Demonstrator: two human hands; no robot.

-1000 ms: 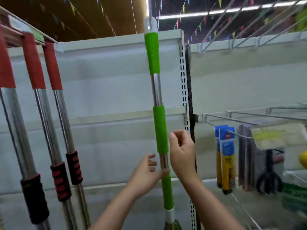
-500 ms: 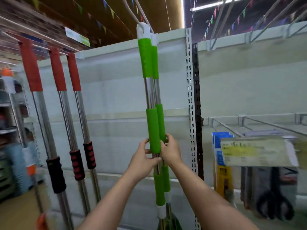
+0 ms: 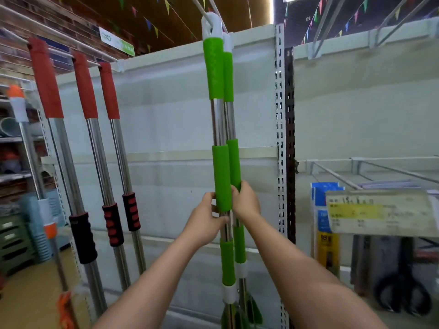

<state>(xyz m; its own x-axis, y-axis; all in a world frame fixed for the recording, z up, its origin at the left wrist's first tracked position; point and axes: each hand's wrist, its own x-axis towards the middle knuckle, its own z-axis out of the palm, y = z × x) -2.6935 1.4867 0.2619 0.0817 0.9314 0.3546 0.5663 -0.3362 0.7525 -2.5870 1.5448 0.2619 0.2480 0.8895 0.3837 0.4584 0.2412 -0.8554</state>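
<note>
- The pale shelving back panel (image 3: 166, 129) fills the middle of the frame, and three red-handled mops (image 3: 86, 91) hang against its left part, well apart from the work.
- The front green-handled mop (image 3: 221, 176) hangs in the centre of the frame. Its long axis runs almost straight up and down, from the top edge to the bottom edge.
- The rear green-handled mop (image 3: 234, 160) hangs just behind and to the right of it. The two poles are parallel, touching or nearly so.
- The left hand (image 3: 205, 222) holds the front pole at the bottom of its middle foam sleeve, fingers (image 3: 223, 218) clamped round the bare steel and the thumb on the foam.
- The right hand (image 3: 245, 203) is a little higher, its fingers curled tight on the rear pole's foam sleeve.
- Each hand is on its own pole, so neither is nearer; the hands sit side by side, just left and right of centre.
- The white cap (image 3: 210, 24) of the front mop is hooked over the hanging peg (image 3: 197, 5) at the upper centre, far above both hands and straight up the pole's axis.
- Any lift or slide along that peg probably has to be driven from mid-handle, so the poles may swing at top and bottom.
</note>
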